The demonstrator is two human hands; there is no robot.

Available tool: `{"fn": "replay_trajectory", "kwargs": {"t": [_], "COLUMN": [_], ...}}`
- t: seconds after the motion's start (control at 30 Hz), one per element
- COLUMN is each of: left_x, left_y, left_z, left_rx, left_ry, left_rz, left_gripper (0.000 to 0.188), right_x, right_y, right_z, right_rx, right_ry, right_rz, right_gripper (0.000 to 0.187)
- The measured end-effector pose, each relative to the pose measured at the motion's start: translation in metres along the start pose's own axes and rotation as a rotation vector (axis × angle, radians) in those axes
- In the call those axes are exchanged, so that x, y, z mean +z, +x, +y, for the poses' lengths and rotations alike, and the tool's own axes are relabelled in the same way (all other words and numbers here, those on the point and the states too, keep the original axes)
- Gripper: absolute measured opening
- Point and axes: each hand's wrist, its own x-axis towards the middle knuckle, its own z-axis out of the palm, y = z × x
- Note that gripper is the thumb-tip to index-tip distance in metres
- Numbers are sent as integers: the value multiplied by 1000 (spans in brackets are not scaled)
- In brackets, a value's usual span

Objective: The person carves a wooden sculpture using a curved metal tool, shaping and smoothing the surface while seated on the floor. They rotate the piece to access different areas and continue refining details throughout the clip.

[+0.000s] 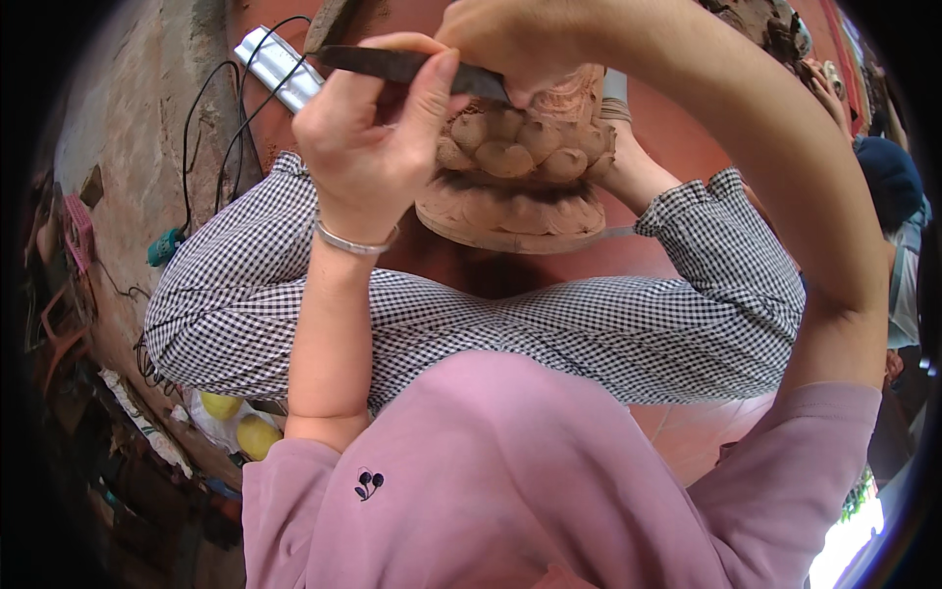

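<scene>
My left hand (368,137) is closed round a flat, dark blade-like carving tool (383,63), its thumb and fingers pinching the middle. The tool's pointed end reaches right, to the top of a brown carved figure (530,142). Rows of rounded lotus petals ring this figure, which stands on a wider petalled base (515,213) between my legs. Around from the right comes my bent arm, and my right hand (525,44) rests at the figure's upper part, close to the tool's tip. Its fingers are mostly hidden, and so is the figure's top.
To the left lie a silvery foil-like packet (280,69), black cables and a teal plug-like piece (165,247) on the worn floor. Yellow round things (257,436) sit in a plastic bag beside my left knee. Another person in a dark blue cap (888,182) is at the right.
</scene>
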Motion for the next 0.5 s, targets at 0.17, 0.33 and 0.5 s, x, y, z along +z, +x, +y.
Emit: {"fn": "replay_trajectory", "kwargs": {"t": [0.17, 0.33, 0.5], "left_x": [6, 12, 7], "left_y": [-5, -16, -7], "left_z": [12, 4, 11], "left_rx": [27, -39, 39], "left_ry": [65, -29, 97], "left_rz": [-67, -12, -54], "left_gripper": [9, 9, 10], "right_x": [5, 6, 6], "right_y": [-5, -4, -6], "right_z": [0, 0, 0], "right_rx": [-20, 16, 12], "right_ry": [-13, -20, -11], "right_rz": [-8, 16, 20], "right_gripper": [20, 19, 19]}}
